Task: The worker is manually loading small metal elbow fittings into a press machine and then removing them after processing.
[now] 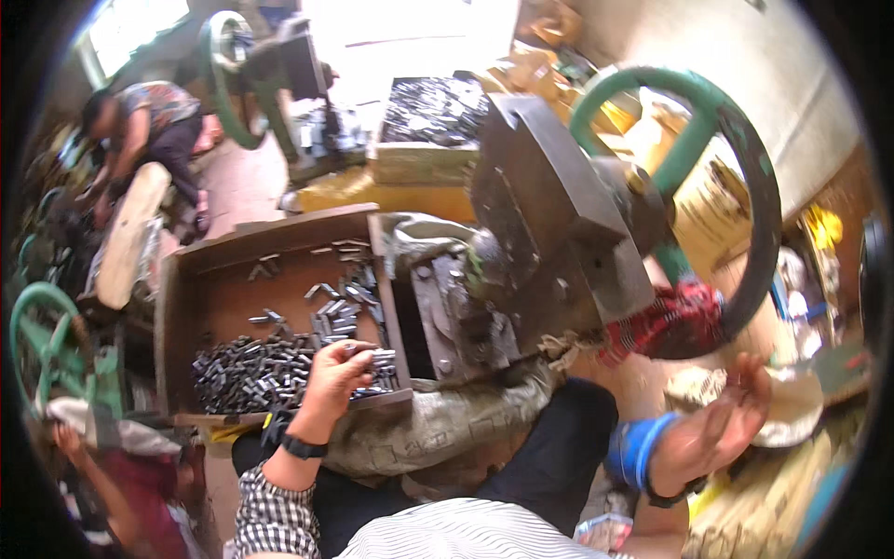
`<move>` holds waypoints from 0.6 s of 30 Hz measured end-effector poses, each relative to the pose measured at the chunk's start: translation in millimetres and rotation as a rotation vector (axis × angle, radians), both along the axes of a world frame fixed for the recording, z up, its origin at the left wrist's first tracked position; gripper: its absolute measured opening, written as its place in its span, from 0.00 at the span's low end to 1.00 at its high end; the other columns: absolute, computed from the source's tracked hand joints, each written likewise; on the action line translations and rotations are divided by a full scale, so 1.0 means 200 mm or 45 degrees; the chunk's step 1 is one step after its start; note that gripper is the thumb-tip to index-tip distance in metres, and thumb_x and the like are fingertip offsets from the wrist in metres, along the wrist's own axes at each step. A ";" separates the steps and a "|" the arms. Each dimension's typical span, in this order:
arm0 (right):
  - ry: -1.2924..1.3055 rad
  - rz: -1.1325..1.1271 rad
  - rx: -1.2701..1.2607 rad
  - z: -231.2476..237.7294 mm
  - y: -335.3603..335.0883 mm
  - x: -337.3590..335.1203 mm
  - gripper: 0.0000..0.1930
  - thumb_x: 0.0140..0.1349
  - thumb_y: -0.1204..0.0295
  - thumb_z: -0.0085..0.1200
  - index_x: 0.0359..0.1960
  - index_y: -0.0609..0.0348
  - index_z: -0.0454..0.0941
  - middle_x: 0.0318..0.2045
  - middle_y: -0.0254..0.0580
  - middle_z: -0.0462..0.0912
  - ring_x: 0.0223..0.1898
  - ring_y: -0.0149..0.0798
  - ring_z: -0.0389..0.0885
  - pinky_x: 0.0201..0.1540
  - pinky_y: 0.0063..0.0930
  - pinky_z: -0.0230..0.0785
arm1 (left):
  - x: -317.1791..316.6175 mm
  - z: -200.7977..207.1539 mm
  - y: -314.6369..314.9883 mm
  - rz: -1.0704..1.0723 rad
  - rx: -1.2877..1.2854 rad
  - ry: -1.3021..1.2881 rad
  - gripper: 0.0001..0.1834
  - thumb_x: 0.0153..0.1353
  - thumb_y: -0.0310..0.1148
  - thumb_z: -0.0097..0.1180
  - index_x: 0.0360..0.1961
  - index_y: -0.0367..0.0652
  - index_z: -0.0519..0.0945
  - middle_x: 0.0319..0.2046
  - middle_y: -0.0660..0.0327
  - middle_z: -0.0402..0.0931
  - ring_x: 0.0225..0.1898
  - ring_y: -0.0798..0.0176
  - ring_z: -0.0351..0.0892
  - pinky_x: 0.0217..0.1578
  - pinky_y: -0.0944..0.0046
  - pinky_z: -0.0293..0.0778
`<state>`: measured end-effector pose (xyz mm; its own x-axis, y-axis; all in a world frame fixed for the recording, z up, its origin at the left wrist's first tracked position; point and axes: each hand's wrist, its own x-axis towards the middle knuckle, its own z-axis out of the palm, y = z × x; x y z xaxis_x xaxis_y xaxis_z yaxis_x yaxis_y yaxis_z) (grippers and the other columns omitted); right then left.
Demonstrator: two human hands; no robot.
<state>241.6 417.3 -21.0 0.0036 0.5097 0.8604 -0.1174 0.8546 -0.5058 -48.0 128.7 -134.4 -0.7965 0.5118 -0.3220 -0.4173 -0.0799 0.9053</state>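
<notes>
My left hand is over the near right corner of a wooden tray, thumb and fingers drawn together in a pinch. Small bent metal pieces are heaped beneath and beside it. Whether one of them is between the fingertips, I cannot make out. Off to the right, my right hand is raised, its fingers stretched out and somewhat blurred, with a blue band around the wrist. It is below a large green handwheel, whose lower rim is wrapped in red cloth. The heavy dark press stands between my hands.
Behind the press is a box of flat metal pieces. A grey sack lies across the front by my knees. One person bends over at the far left; another person is at the near left, beside another green wheel.
</notes>
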 end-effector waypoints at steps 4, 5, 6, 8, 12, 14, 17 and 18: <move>-0.281 0.121 -0.775 -0.22 0.29 -0.01 0.22 0.60 0.71 0.51 0.55 0.67 0.65 0.54 0.45 0.69 0.55 0.39 0.68 0.59 0.33 0.58 | 0.00 0.04 0.17 -0.153 0.035 -0.015 0.08 0.56 0.28 0.59 0.34 0.36 0.77 0.25 0.63 0.74 0.21 0.71 0.75 0.21 0.73 0.72; -0.278 0.159 -0.577 -0.29 0.29 -0.09 0.23 0.59 0.72 0.53 0.56 0.66 0.64 0.53 0.44 0.70 0.54 0.39 0.68 0.58 0.33 0.58 | -0.01 0.02 0.19 -0.210 0.076 0.070 0.08 0.56 0.29 0.58 0.34 0.37 0.76 0.24 0.63 0.74 0.20 0.70 0.75 0.21 0.72 0.72; -0.275 0.192 -0.383 -0.32 0.29 -0.16 0.24 0.58 0.73 0.54 0.56 0.66 0.64 0.53 0.43 0.70 0.54 0.39 0.69 0.58 0.33 0.59 | -0.04 0.01 0.24 -0.170 -0.011 0.142 0.07 0.56 0.29 0.58 0.34 0.37 0.76 0.23 0.63 0.74 0.20 0.70 0.75 0.20 0.71 0.71; -0.011 0.468 -0.562 -0.32 0.31 -0.24 0.25 0.57 0.74 0.55 0.56 0.65 0.65 0.51 0.44 0.72 0.51 0.37 0.72 0.55 0.33 0.63 | -0.07 0.01 0.32 -0.111 -0.025 0.142 0.07 0.56 0.29 0.58 0.33 0.37 0.75 0.23 0.63 0.74 0.19 0.70 0.74 0.18 0.72 0.71; -0.149 0.244 -0.513 -0.21 0.35 -0.25 0.23 0.57 0.76 0.54 0.55 0.66 0.66 0.50 0.44 0.73 0.49 0.38 0.74 0.53 0.34 0.66 | -0.15 -0.05 0.43 -0.091 -0.031 0.178 0.10 0.57 0.30 0.58 0.38 0.36 0.74 0.25 0.62 0.75 0.22 0.69 0.77 0.21 0.72 0.74; -0.180 0.196 -0.433 -0.14 0.38 -0.22 0.23 0.57 0.76 0.54 0.55 0.67 0.66 0.50 0.44 0.74 0.49 0.38 0.74 0.54 0.34 0.66 | -0.21 -0.11 0.46 -0.128 -0.002 0.201 0.12 0.57 0.30 0.58 0.39 0.35 0.74 0.26 0.60 0.76 0.23 0.69 0.77 0.22 0.73 0.74; -0.360 0.332 -0.318 0.03 0.43 -0.20 0.26 0.57 0.77 0.53 0.58 0.68 0.63 0.54 0.47 0.70 0.53 0.40 0.71 0.57 0.33 0.62 | -0.22 -0.14 0.49 -0.112 -0.077 0.229 0.12 0.57 0.30 0.57 0.39 0.34 0.74 0.27 0.60 0.76 0.23 0.68 0.78 0.23 0.72 0.75; -0.380 0.344 -0.341 0.08 0.44 -0.22 0.26 0.57 0.75 0.52 0.58 0.68 0.64 0.53 0.48 0.71 0.52 0.40 0.72 0.56 0.33 0.63 | -0.22 -0.14 0.49 -0.108 -0.111 0.256 0.12 0.57 0.30 0.57 0.39 0.34 0.74 0.27 0.60 0.76 0.24 0.68 0.79 0.23 0.72 0.75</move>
